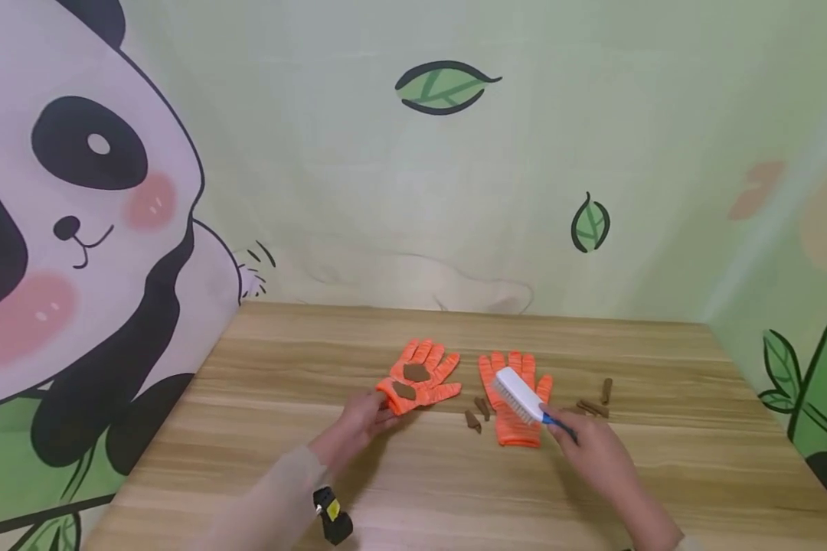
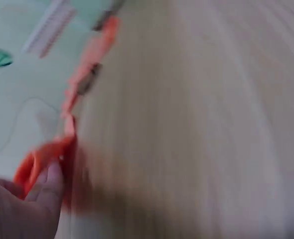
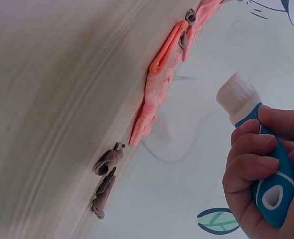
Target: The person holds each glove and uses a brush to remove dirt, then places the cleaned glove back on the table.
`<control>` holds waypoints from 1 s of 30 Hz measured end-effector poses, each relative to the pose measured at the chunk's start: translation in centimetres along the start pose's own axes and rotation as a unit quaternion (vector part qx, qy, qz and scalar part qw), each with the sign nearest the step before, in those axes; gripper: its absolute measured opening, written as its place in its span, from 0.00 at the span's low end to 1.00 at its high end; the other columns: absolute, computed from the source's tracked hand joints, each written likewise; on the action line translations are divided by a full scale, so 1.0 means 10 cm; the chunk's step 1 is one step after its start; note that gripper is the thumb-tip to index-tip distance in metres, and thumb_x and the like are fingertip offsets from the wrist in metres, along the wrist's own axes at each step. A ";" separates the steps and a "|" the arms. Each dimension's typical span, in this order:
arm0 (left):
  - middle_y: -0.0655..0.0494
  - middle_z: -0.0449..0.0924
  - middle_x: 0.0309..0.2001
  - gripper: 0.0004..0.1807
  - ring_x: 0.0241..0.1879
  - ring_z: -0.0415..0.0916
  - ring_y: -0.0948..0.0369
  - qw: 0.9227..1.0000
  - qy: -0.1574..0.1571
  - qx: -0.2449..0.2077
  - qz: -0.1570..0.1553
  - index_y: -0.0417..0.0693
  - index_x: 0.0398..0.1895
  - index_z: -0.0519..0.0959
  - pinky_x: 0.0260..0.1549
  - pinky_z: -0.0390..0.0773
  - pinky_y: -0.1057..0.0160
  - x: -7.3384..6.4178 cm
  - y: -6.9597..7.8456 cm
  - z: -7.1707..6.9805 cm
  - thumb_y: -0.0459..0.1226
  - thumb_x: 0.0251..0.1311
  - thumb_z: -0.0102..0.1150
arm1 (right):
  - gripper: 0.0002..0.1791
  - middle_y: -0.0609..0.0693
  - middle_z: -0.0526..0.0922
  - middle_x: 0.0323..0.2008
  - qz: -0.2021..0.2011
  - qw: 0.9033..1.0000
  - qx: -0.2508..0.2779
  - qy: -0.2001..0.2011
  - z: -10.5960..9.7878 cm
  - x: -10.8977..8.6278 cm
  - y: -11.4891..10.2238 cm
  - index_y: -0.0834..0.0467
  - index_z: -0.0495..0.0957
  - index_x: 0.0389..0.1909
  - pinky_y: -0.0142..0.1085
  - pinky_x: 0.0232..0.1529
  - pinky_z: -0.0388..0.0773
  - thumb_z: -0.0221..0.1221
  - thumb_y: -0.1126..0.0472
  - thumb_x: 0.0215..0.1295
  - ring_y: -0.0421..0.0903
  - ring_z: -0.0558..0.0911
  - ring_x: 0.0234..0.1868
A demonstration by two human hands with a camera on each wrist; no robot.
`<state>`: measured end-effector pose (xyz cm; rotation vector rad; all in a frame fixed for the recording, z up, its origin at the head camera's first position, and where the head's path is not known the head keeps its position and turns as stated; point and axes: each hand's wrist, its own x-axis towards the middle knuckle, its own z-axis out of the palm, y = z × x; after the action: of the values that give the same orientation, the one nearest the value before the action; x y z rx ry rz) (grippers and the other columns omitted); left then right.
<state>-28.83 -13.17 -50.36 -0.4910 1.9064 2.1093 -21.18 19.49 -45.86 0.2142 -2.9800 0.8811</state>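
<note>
My left hand (image 1: 364,417) pinches the cuff of an orange knitted glove (image 1: 429,395), which bears two brown patches (image 1: 416,373). In the left wrist view, thumb and fingers hold the orange cuff (image 2: 47,149), though the picture is blurred. A second orange glove (image 1: 519,438) lies flat on the table to the right, fingers pointing away. Over it, my right hand (image 1: 596,448) grips a brush (image 1: 521,392) with a white head, pale bristles and a blue handle. The right wrist view shows the fingers curled round that handle (image 3: 276,184), with the bristles apart from the gloves.
Two brown curled pieces (image 1: 473,421) lie between the gloves on the wooden table (image 1: 282,367). Several more brown rolled pieces (image 1: 606,390) lie right of the second glove. Behind the table hangs a printed backdrop (image 1: 331,168) with a panda and leaves.
</note>
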 end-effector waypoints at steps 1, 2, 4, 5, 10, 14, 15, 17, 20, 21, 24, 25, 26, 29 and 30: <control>0.41 0.87 0.41 0.22 0.31 0.85 0.63 0.999 -0.005 0.048 0.001 0.23 0.63 0.70 0.36 0.87 0.63 -0.03 -0.02 -0.03 0.30 0.73 0.41 | 0.20 0.64 0.86 0.54 -0.001 1.000 0.000 0.000 0.00 0.00 0.00 0.59 0.80 0.63 0.31 0.24 0.65 0.60 0.62 0.72 0.42 0.68 0.25; 0.42 0.87 0.39 0.20 0.30 0.86 0.62 0.996 -0.013 0.093 0.006 0.24 0.59 0.74 0.35 0.87 0.62 -0.06 -0.03 -0.05 0.30 0.71 0.44 | 0.20 0.63 0.86 0.53 -0.003 1.000 0.000 0.000 0.00 0.01 0.00 0.59 0.80 0.63 0.31 0.24 0.64 0.60 0.62 0.72 0.41 0.68 0.24; 0.40 0.90 0.38 0.16 0.29 0.88 0.60 0.983 -0.035 0.180 0.027 0.29 0.49 0.80 0.32 0.87 0.61 -0.12 -0.03 -0.09 0.31 0.68 0.48 | 0.20 0.63 0.87 0.50 -0.004 1.000 0.002 -0.003 0.02 0.01 -0.01 0.59 0.80 0.63 0.30 0.23 0.64 0.60 0.62 0.72 0.41 0.68 0.24; 0.41 0.90 0.37 0.14 0.27 0.88 0.61 0.975 -0.046 0.217 0.033 0.31 0.45 0.82 0.28 0.84 0.63 -0.15 -0.02 -0.10 0.32 0.67 0.50 | 0.20 0.63 0.87 0.48 -0.004 1.000 0.002 -0.004 0.02 0.02 -0.01 0.59 0.80 0.63 0.30 0.23 0.64 0.60 0.62 0.72 0.41 0.67 0.23; 0.49 0.90 0.28 0.11 0.21 0.83 0.65 0.933 -0.118 0.338 0.029 0.40 0.32 0.86 0.19 0.70 0.70 -0.27 0.02 -0.11 0.35 0.65 0.56 | 0.21 0.62 0.87 0.44 0.012 1.000 0.014 -0.015 0.06 0.02 -0.03 0.58 0.80 0.64 0.29 0.19 0.64 0.60 0.63 0.72 0.40 0.64 0.18; 0.49 0.90 0.27 0.12 0.19 0.83 0.66 0.919 -0.145 0.367 0.019 0.40 0.31 0.87 0.16 0.68 0.71 -0.32 -0.02 -0.07 0.36 0.67 0.57 | 0.21 0.63 0.87 0.48 0.012 1.000 0.019 -0.021 0.11 0.02 -0.05 0.58 0.80 0.64 0.29 0.20 0.65 0.60 0.63 0.72 0.40 0.65 0.19; 0.49 0.90 0.27 0.11 0.19 0.83 0.66 0.918 -0.145 0.369 0.015 0.40 0.31 0.87 0.15 0.67 0.72 -0.33 -0.02 -0.06 0.36 0.67 0.57 | 0.21 0.63 0.87 0.49 0.010 1.000 0.018 -0.022 0.12 0.02 -0.05 0.58 0.80 0.64 0.29 0.21 0.65 0.60 0.63 0.72 0.40 0.65 0.20; 0.47 0.90 0.27 0.11 0.19 0.83 0.66 0.921 -0.144 0.363 0.008 0.40 0.31 0.87 0.14 0.66 0.72 -0.33 -0.04 -0.04 0.35 0.67 0.57 | 0.21 0.64 0.86 0.53 0.008 1.000 0.018 -0.020 0.13 0.02 -0.06 0.58 0.80 0.64 0.30 0.22 0.65 0.60 0.63 0.72 0.41 0.65 0.21; 0.47 0.90 0.27 0.11 0.19 0.84 0.65 0.924 -0.149 0.353 -0.003 0.40 0.31 0.87 0.14 0.65 0.73 -0.32 -0.06 -0.03 0.36 0.67 0.57 | 0.21 0.63 0.86 0.53 0.007 1.000 0.014 -0.019 0.14 0.02 -0.06 0.59 0.80 0.64 0.30 0.22 0.64 0.60 0.63 0.72 0.41 0.64 0.20; 0.47 0.90 0.26 0.12 0.19 0.85 0.65 0.924 -0.153 0.351 -0.009 0.40 0.32 0.87 0.14 0.65 0.73 -0.32 -0.06 -0.04 0.36 0.67 0.57 | 0.21 0.63 0.87 0.49 0.009 1.000 0.012 -0.020 0.14 0.01 -0.06 0.59 0.80 0.64 0.30 0.21 0.64 0.60 0.63 0.72 0.41 0.64 0.20; 0.49 0.90 0.25 0.13 0.19 0.84 0.65 0.917 -0.176 0.359 -0.017 0.41 0.32 0.87 0.14 0.64 0.73 -0.33 -0.07 -0.05 0.37 0.67 0.56 | 0.21 0.59 0.86 0.39 0.009 1.000 0.003 -0.018 0.13 0.00 -0.04 0.59 0.80 0.64 0.30 0.21 0.63 0.60 0.63 0.72 0.40 0.63 0.19; 0.50 0.90 0.25 0.13 0.19 0.84 0.66 0.914 -0.182 0.363 -0.017 0.42 0.32 0.87 0.14 0.64 0.73 -0.33 -0.06 -0.05 0.38 0.67 0.55 | 0.21 0.58 0.85 0.36 0.009 1.000 0.000 -0.016 0.13 0.00 -0.04 0.59 0.80 0.64 0.30 0.21 0.63 0.60 0.63 0.71 0.40 0.63 0.19; 0.51 0.90 0.25 0.13 0.19 0.84 0.66 0.912 -0.186 0.366 -0.015 0.42 0.33 0.87 0.14 0.64 0.73 -0.34 -0.06 -0.05 0.38 0.68 0.55 | 0.21 0.56 0.84 0.34 0.009 1.000 -0.003 -0.014 0.13 0.00 -0.03 0.59 0.80 0.64 0.30 0.21 0.63 0.60 0.63 0.71 0.40 0.63 0.19; 0.50 0.90 0.26 0.14 0.18 0.83 0.67 0.911 -0.187 0.367 -0.007 0.42 0.34 0.88 0.14 0.63 0.73 -0.33 -0.04 -0.05 0.38 0.69 0.55 | 0.21 0.58 0.85 0.36 0.005 1.000 -0.004 -0.011 0.12 -0.01 -0.03 0.59 0.80 0.64 0.30 0.21 0.63 0.60 0.63 0.71 0.40 0.63 0.19; 0.49 0.90 0.27 0.14 0.19 0.83 0.67 0.913 -0.185 0.364 -0.004 0.42 0.35 0.88 0.14 0.63 0.73 -0.33 -0.03 -0.05 0.38 0.69 0.55 | 0.21 0.59 0.86 0.38 0.006 1.000 -0.003 -0.011 0.12 -0.01 -0.03 0.59 0.80 0.64 0.30 0.21 0.63 0.60 0.63 0.71 0.40 0.64 0.19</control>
<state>-25.63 -13.52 -49.35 0.0637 2.2212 1.2034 -21.04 18.60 -46.71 0.2090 -3.0066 0.8772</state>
